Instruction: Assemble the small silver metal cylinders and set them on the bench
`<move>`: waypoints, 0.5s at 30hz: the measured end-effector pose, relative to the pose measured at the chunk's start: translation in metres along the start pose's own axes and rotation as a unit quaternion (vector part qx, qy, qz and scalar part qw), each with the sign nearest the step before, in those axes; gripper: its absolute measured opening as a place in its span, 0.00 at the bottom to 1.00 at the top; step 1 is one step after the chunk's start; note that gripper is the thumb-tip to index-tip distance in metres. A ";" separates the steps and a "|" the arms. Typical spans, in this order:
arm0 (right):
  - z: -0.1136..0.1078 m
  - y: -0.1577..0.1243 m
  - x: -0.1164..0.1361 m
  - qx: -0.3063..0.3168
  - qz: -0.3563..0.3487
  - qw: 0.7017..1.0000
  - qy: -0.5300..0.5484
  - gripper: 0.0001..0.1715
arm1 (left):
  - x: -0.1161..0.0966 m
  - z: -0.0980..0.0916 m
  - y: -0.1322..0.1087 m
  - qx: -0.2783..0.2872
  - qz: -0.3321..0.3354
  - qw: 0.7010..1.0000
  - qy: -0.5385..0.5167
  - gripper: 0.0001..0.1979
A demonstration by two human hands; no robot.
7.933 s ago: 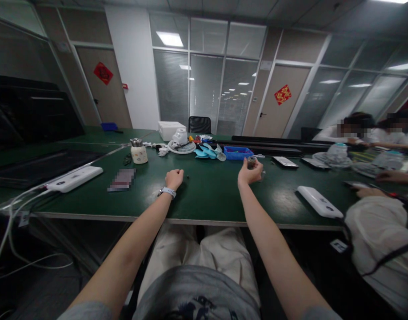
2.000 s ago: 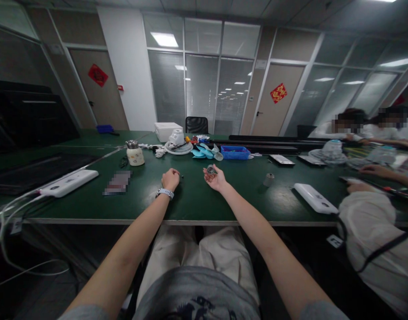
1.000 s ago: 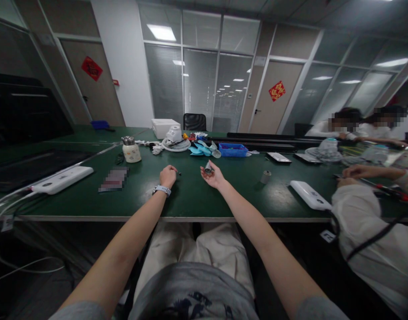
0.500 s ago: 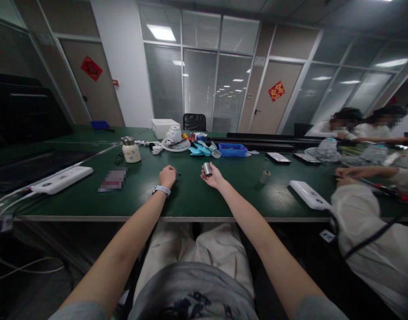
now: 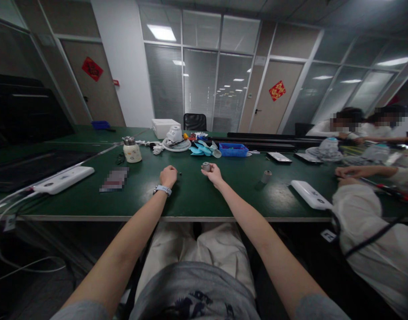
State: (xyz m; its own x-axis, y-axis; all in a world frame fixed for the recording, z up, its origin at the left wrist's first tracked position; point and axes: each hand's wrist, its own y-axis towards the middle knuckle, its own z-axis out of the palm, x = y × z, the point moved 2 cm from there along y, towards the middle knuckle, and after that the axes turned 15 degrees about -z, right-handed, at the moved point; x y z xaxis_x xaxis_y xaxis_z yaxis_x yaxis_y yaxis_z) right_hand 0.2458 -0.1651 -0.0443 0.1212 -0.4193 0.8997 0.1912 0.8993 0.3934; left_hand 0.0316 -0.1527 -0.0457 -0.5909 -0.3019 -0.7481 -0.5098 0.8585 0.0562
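Note:
My right hand [image 5: 214, 174] grips a small metal cylinder [image 5: 206, 167], its end face turned up toward me, over the green table [image 5: 190, 202]. Left of it, my left hand [image 5: 168, 176], with a watch [image 5: 162, 190] on the wrist, rests closed on the table; what its fingers hold, if anything, is hidden. A tiny dark piece [image 5: 180, 174] lies just right of the left fingers. A second metal cylinder [image 5: 266, 177] stands upright on the table to the right of my right hand.
Farther back are a cream jar [image 5: 132, 152], a white fan part [image 5: 176, 144], light-blue blades [image 5: 202, 149] and a blue tray [image 5: 233, 150]. White power strips [image 5: 66, 180] lie at both sides. At the right, another person's hands [image 5: 350, 173] rest on the table.
The cylinder in my right hand has turned from lying tilted across the open fingers to more upright, and the fingers have closed around it. My left hand has hardly moved.

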 end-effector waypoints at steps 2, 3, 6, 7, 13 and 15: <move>-0.006 0.007 -0.001 -0.003 -0.034 0.999 -0.037 0.23 | 0.000 0.000 0.000 0.001 -0.002 1.000 -0.002 0.12; -0.011 0.012 -0.001 -0.012 -0.052 0.997 -0.059 0.23 | 0.000 0.000 0.000 0.002 -0.003 1.000 -0.003 0.12; -0.041 0.029 0.001 -0.064 -0.095 0.980 -0.161 0.24 | 0.001 0.001 0.001 0.006 -0.008 1.000 -0.006 0.12; -0.055 0.035 0.002 -0.088 -0.102 0.970 -0.203 0.23 | 0.001 0.001 0.001 0.007 -0.009 1.000 -0.005 0.12; -0.150 0.046 0.005 -0.269 -0.041 0.891 -0.364 0.24 | 0.000 0.002 0.001 0.008 -0.001 1.000 0.004 0.11; -0.170 0.047 0.004 -0.309 -0.015 0.872 -0.381 0.26 | 0.000 0.001 0.000 0.010 0.000 1.000 0.006 0.10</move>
State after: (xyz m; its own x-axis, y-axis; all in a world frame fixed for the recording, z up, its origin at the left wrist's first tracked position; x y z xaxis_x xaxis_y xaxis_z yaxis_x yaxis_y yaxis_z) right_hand 0.4205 -0.1459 -0.0545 -0.5299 -0.0262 0.8477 0.6989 0.5527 0.4539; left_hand 0.0320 -0.1519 -0.0467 -0.5987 -0.3059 -0.7403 -0.4973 0.8665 0.0441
